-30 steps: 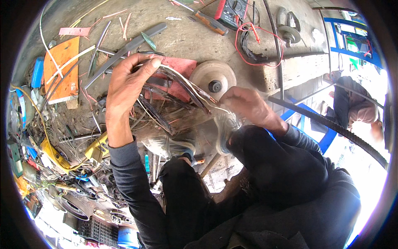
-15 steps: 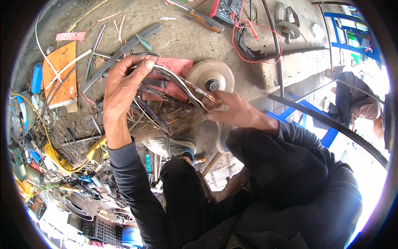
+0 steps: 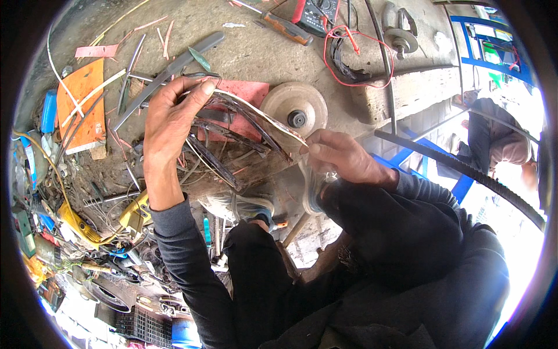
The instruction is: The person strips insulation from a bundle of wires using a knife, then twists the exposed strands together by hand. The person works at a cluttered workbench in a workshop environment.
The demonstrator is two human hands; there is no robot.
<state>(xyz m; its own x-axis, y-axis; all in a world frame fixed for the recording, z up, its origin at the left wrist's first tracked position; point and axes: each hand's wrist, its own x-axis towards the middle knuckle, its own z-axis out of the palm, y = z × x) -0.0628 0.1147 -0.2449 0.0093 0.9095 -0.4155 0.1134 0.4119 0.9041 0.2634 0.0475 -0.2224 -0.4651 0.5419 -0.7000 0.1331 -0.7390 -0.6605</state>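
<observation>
Since half a second ago, the right hand (image 3: 340, 156) has gone from spread fingers to a pinch, and the thin white insulated wire (image 3: 264, 116) that sagged below it is now drawn nearly straight.

At the far left, a flat orange rectangular board (image 3: 87, 99) lies on the littered ground, with pale and dark strips across it. Right of it, a long grey bar with a dark grey handle (image 3: 192, 57) lies slantwise on the concrete.

Next comes the left hand (image 3: 168, 122), raised, its thumb and fingers closed on one end of the white wire and on the dark, stripped-looking cable strands (image 3: 261, 129) that arch rightward. Beneath these strands lies a flat pinkish-red slab (image 3: 256, 90).

The white wire spans the gap between the hands, passing in front of a round grey disc with a dark hub (image 3: 302, 100). Beyond the disc is a red-and-black multimeter (image 3: 317, 14).

The right hand grips the wire's other end between thumb and forefinger. Farther right stands a pale, rough rectangular block (image 3: 410, 96), then a dark ribbed metal rod (image 3: 465, 170).
</observation>
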